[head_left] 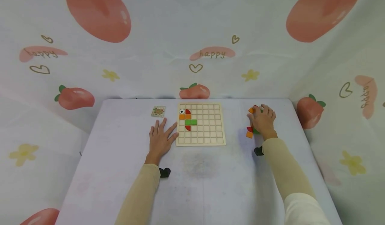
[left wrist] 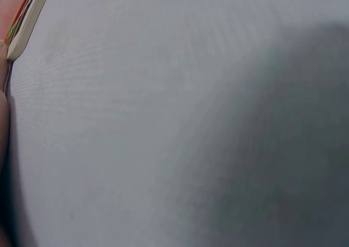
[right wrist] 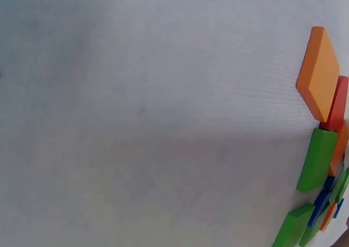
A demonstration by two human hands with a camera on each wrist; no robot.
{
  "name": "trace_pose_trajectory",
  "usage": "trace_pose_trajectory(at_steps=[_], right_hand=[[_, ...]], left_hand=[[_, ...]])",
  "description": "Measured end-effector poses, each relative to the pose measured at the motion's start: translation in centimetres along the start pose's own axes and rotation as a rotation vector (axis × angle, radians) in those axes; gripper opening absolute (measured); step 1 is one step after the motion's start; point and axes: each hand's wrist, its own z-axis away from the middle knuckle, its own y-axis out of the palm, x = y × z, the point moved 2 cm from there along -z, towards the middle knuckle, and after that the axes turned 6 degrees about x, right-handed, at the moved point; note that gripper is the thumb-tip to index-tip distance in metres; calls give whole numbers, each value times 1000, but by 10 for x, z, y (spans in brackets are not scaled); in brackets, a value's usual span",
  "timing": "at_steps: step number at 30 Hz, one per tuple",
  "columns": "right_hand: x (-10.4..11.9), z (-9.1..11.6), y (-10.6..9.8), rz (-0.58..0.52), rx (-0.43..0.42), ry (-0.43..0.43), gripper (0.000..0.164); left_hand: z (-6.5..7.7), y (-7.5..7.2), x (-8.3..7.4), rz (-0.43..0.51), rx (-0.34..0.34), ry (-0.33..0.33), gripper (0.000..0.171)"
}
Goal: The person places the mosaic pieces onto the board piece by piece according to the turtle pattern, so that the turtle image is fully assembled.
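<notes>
A pale wooden grid board [head_left: 207, 141] lies on the table, with an eye tile [head_left: 181, 111], red curved pieces [head_left: 187, 128], orange squares [head_left: 182, 117] and green squares [head_left: 194, 122] in its left cells. My left hand [head_left: 159, 141] rests flat left of the board, fingers spread, the thumb side at the board's edge. Over a loose group of coloured pieces at the right is my right hand [head_left: 262, 120], thumb and fingers apart. It partly covers them; an orange square [head_left: 249, 135] and a red piece [head_left: 249, 129] show below. In the right wrist view, green pieces [right wrist: 318, 160] appear.
A small pattern card [head_left: 158, 111] lies left of the board, beyond the left fingertips. The white-covered table [head_left: 204, 191] meets a printed cloth backdrop [head_left: 156, 74] at its far edge.
</notes>
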Motion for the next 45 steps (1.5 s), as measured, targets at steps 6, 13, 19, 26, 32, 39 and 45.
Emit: trace_pose_trajectory(at_steps=[6,13,19,26,32,39,45], right_hand=[[6,-4,0,-16,-14,-9,48],[8,0,-1,-40,-45,-14,36],[11,0,0,-51,-61,-59,30],[25,1,5,-34,-71,-112,33],[49,2,17,-29,-93,-160,36],[72,7,31,-45,-70,-208,38],[95,13,40,-84,-22,-256,36]], left_hand=[[0,-4,2,7,-21,3,59],[-2,0,-1,-11,-15,18,59],[-1,1,-2,4,-11,20,58],[-1,3,-1,-13,4,4,60],[-1,1,0,-4,-2,6,59],[-1,0,-2,-13,-13,11,58],[-1,1,-1,-7,2,1,59]])
